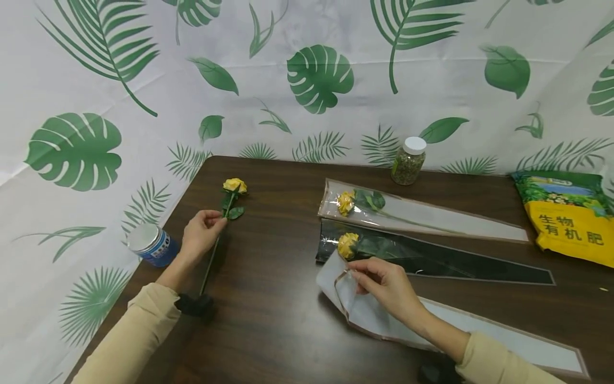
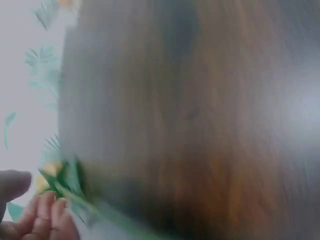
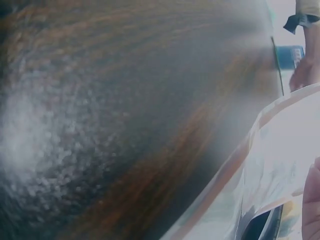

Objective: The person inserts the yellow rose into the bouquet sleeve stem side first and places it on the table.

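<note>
My left hand (image 1: 200,232) pinches the green stem of a yellow rose (image 1: 234,185) just under its flower, at the leaves, on the left of the table. The stem runs back toward me past my wrist. In the left wrist view the rose (image 2: 52,176) shows by my fingertips. My right hand (image 1: 386,282) pinches the upper lip of a pale, brown-edged flower sleeve (image 1: 508,333), lifting its wide mouth. The sleeve's narrow end lies toward the right. In the right wrist view the sleeve's rim (image 3: 225,175) curves up, with part of my right hand at the edge.
Above the pale sleeve lie a black sleeve (image 1: 479,266) and a clear one (image 1: 494,226), each with a yellow rose inside. A blue can (image 1: 160,249) stands at left, a white-lidded jar (image 1: 409,162) behind. A yellow fertiliser bag (image 1: 571,229) lies at right.
</note>
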The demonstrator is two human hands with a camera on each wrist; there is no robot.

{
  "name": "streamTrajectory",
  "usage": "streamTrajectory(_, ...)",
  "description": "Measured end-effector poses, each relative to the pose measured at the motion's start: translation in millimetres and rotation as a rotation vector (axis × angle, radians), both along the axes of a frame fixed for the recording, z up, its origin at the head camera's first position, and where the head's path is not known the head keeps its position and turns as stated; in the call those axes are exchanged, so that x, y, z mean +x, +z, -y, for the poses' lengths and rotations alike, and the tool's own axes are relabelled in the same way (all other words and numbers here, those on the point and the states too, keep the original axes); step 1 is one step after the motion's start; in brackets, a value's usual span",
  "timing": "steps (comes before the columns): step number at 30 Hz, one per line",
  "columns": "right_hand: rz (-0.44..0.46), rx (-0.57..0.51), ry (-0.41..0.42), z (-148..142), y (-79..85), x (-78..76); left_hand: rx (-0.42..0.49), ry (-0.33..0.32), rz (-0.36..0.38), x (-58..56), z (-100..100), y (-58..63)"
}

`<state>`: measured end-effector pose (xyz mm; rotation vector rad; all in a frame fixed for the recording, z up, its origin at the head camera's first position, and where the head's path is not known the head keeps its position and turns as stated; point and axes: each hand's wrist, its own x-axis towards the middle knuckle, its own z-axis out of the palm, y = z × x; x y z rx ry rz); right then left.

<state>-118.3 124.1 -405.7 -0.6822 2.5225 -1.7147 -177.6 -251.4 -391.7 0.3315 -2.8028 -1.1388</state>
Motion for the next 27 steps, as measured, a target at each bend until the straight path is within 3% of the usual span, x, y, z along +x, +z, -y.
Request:
streamTrajectory(4, -0.010, -0.001, 0.004, 0.2, -0.2, 0.9, -0.024, -0.056, 0.168, 0.7, 15.2, -3.5)
streamTrajectory(9, -0.016, -0.006, 0.003, 1.3, 0.4, 1.8, 0.023, -0.073, 0.202, -5.0, 18.7, -9.7)
streamTrajectory(12, -0.014, 0.000, 0.006, 1.6, 1.2, 1.7, 0.248, -0.105, 0.259, -8.2, 18.5, -13.3)
streamTrajectory(16, -0.016, 0.004, 0.010, 1.8, 1.9, 1.0, 0.733, -0.144, 0.328, -8.5, 1.7, -10.1)
streamTrajectory(18, -0.017, 0.008, 0.007, 1.5, 2.3, 0.5, 0.923, -0.146, 0.302, -7.9, -16.5, -0.7)
streamTrajectory(21, -0.014, 0.012, 0.001, 1.4, 2.4, 0.2, 1.151, -0.103, 0.188, -5.3, -49.7, 21.3)
streamTrajectory(24, -0.021, 0.014, -0.006, 2.3, 1.3, 0.6, 1.275, -0.075, 0.030, 1.0, -80.0, 43.9)
streamTrajectory(27, -0.038, 0.013, -0.010, 3.6, -0.4, 1.5, 1.325, -0.046, -0.117, 8.8, -102.7, 58.6)
